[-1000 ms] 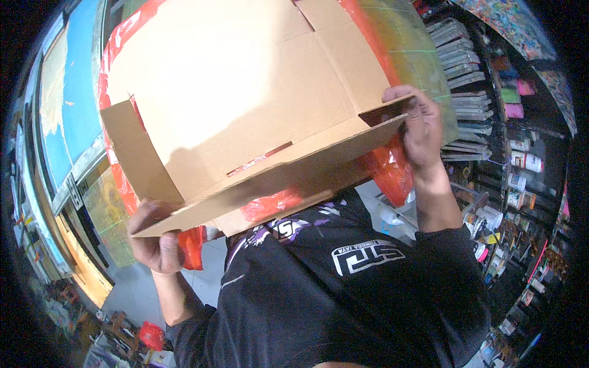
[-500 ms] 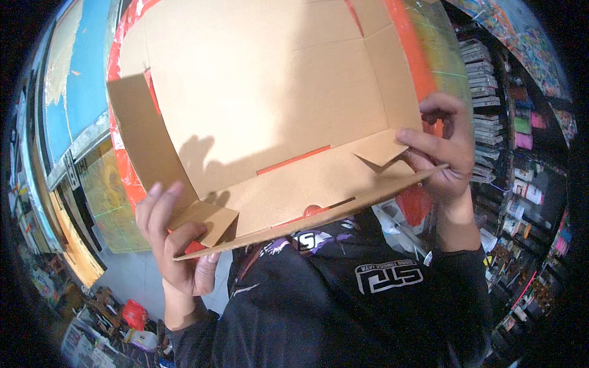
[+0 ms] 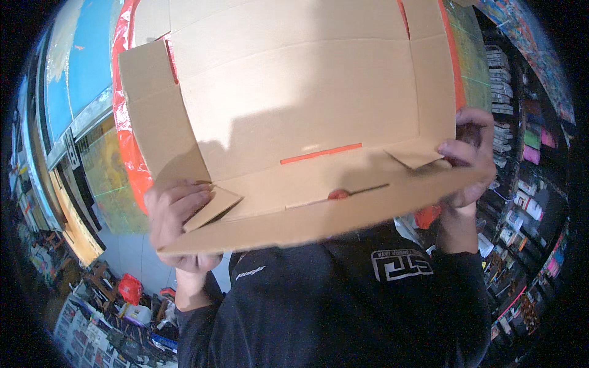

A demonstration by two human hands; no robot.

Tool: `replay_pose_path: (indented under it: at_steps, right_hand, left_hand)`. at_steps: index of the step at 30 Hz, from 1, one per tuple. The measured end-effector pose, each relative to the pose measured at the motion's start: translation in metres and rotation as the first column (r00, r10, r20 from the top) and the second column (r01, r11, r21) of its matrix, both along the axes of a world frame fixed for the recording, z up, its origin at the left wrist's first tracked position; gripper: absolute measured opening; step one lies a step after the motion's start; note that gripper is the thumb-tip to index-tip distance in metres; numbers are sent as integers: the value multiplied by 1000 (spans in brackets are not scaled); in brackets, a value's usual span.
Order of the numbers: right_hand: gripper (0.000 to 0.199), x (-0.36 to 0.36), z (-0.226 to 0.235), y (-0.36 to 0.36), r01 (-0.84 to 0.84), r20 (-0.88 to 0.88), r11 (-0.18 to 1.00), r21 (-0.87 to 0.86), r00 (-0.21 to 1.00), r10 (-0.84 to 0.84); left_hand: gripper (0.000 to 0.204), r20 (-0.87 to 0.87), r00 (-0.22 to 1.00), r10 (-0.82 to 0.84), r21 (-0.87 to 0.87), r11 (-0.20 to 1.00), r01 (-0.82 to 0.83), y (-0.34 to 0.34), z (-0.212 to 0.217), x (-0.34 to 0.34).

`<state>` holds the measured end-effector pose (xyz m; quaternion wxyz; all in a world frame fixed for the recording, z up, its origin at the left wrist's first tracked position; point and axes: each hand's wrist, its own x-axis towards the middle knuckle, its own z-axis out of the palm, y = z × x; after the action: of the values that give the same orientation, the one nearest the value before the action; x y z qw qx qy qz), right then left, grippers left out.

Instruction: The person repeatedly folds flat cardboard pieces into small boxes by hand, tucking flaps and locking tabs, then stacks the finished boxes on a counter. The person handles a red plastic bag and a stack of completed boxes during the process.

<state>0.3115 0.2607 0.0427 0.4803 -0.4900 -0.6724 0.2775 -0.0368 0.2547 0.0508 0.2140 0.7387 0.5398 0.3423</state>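
A large brown cardboard box (image 3: 294, 92), partly folded, fills the upper middle of the view. Slots cut in the cardboard show red beneath. My left hand (image 3: 181, 214) grips the near left corner, fingers over a small corner flap (image 3: 216, 205) and thumb underneath. At the near right corner my right hand (image 3: 471, 153) is closed on the cardboard beside another small flap (image 3: 423, 152). Between the hands the near panel (image 3: 319, 224) is bent up. The left side panel (image 3: 156, 110) stands partly raised. The box's far end runs out of view.
Shiny red plastic (image 3: 126, 116) lies under the box on a yellowish work surface (image 3: 107, 165). Blue panels (image 3: 92, 58) stand at the left. Crowded shelves (image 3: 521, 202) run down the right side. A red bag (image 3: 130, 288) and assorted items sit at lower left.
The box has shifted right in view. The near panel is folded further inward, and my left fingers now press on the left corner flap. Both hands keep hold.
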Motion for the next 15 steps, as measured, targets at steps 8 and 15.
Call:
replay_pose_path:
  at_steps: [8, 15]
  right_hand:
    - [53, -3, -13, 23, 69, 51, 976, 206, 995, -81]
    - [95, -2, -27, 23, 129, 57, 938, 323, 986, -155]
  left_hand:
    - [44, -28, 970, -242, -202, 952, 232, 26, 31, 10]
    - [80, 536, 842, -66, -13, 996, 86, 23, -12, 12]
